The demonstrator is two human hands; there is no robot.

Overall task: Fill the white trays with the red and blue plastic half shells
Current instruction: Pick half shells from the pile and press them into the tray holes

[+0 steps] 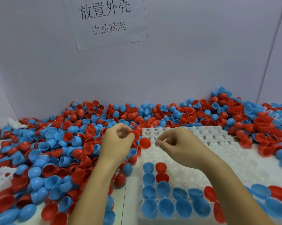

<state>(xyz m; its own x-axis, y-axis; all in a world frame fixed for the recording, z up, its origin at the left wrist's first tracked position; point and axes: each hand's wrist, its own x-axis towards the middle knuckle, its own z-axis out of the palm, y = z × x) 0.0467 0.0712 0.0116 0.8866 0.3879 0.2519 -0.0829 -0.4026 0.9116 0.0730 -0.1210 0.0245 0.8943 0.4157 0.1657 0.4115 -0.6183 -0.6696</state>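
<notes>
The person is working at a bench (130, 189) that is covered with a big pile of red and blue plastic half shells (59, 153). The left hand (117, 142) is pinching a red plastic half shell (136, 134) between thumb and fingertips, probably to bring it over the tray. The right hand (177, 146) is hovering above the white plastic tray with round pockets (218, 143); its fingers are curled, thumb close to forefinger, but I cannot tell if it is grasping anything. Another red half shell (145, 143) is lying just beside these fingertips, at the tray's left edge; contact is not clear. The near rows are already holding blue and red shells (163, 200), open sides up, so most pockets are waiting to be filled.
</notes>
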